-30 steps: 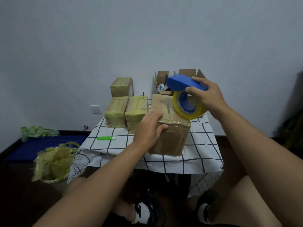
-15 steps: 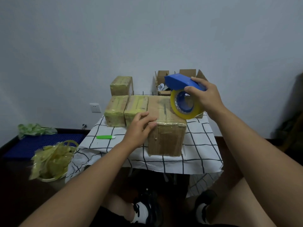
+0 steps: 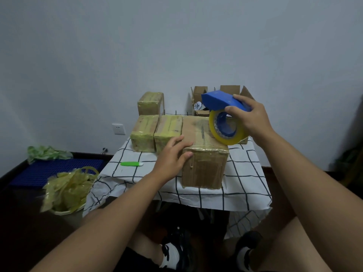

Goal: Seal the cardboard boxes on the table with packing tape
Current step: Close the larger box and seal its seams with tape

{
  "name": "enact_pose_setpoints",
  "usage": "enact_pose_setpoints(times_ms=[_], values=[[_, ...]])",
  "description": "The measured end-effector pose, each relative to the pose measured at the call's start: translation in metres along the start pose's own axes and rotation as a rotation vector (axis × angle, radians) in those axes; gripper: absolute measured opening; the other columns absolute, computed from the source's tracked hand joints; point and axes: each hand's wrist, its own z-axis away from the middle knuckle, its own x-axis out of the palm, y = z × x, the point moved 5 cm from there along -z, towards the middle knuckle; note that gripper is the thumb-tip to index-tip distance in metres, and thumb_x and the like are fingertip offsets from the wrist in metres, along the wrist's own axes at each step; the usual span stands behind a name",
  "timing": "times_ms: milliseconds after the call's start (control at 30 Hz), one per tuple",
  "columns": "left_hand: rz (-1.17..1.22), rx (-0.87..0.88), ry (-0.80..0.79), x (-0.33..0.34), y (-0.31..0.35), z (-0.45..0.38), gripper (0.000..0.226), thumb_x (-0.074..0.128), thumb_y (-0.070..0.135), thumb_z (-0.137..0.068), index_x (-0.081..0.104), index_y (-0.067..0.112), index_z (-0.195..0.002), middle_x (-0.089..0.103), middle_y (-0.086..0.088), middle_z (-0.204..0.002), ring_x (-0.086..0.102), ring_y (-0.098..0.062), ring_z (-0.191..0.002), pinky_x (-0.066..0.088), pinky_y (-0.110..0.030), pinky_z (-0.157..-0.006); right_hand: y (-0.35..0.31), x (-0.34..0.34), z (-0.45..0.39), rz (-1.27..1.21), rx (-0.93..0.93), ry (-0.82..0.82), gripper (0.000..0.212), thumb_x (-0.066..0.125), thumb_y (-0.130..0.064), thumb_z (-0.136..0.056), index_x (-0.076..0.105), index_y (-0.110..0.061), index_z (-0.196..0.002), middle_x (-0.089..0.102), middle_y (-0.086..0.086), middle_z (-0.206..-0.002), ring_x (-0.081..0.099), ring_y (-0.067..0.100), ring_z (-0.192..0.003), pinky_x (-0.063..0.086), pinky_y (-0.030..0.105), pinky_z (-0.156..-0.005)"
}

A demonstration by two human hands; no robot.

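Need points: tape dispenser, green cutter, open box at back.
tape dispenser (image 3: pixel 222 100), head view, on its blue cover.
green cutter (image 3: pixel 130 163), head view, on its green handle.
open box (image 3: pixel 229 90), head view, on its rear flap.

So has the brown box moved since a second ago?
Yes. The brown box slid left, closing its gap with the taped boxes; it now sits against them.

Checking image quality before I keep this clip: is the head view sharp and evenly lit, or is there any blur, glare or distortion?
Head view: dim, flat indoor light, floor nearly black; wide-angle stretch on the forearms at the edges; slight softness on the left hand; faint sheen on the tape along the brown box; tape dispenser in the right hand reads clearly.
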Motion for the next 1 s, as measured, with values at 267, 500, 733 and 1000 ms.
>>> enact_pose_setpoints(times_ms=[267,500,733,1000], values=[[0.292,-0.285,0.453,0.018,0.016,0.064,0.039,0.058,0.022,-0.097,0.048,0.021,-0.135,0.041,0.008,-0.127,0.055,-0.003,-0.107,0.051,-0.013,-0.082,0.000,-0.002,0.004,-0.014,0.006,0.006,0.050,0.075,-0.032,-0.086,0.061,-0.025,-0.133,0.057,-0.012,-0.118,0.058,0.010,-0.105,0.049,0.027,-0.091],[0.156,-0.194,0.332,0.037,0.031,0.076,0.048,0.051,0.024,-0.101,0.041,0.015,-0.147,0.035,0.010,-0.146,0.030,0.006,-0.131,0.018,0.004,-0.099,-0.001,0.001,0.003,0.001,-0.004,0.005,0.047,0.074,-0.031,-0.087,0.061,-0.026,-0.132,0.056,-0.013,-0.116,0.057,0.012,-0.106,0.046,0.021,-0.083],[0.232,-0.311,0.280,0.042,0.028,0.069,0.055,0.050,0.027,-0.101,0.031,0.017,-0.152,0.028,0.008,-0.157,0.026,-0.003,-0.141,0.023,-0.018,-0.112,0.001,-0.003,0.004,-0.017,0.004,0.013,0.048,0.074,-0.032,-0.087,0.061,-0.026,-0.132,0.054,-0.025,-0.107,0.057,0.002,-0.098,0.046,0.016,-0.079],[0.332,-0.426,0.333,0.047,0.021,0.058,0.055,0.053,0.031,-0.100,0.034,0.018,-0.150,0.034,0.003,-0.153,0.039,-0.018,-0.137,0.038,-0.042,-0.112,0.002,-0.002,0.005,-0.018,-0.008,0.011,0.047,0.074,-0.032,-0.087,0.060,-0.028,-0.132,0.054,-0.025,-0.108,0.057,0.003,-0.098,0.047,0.017,-0.080]])
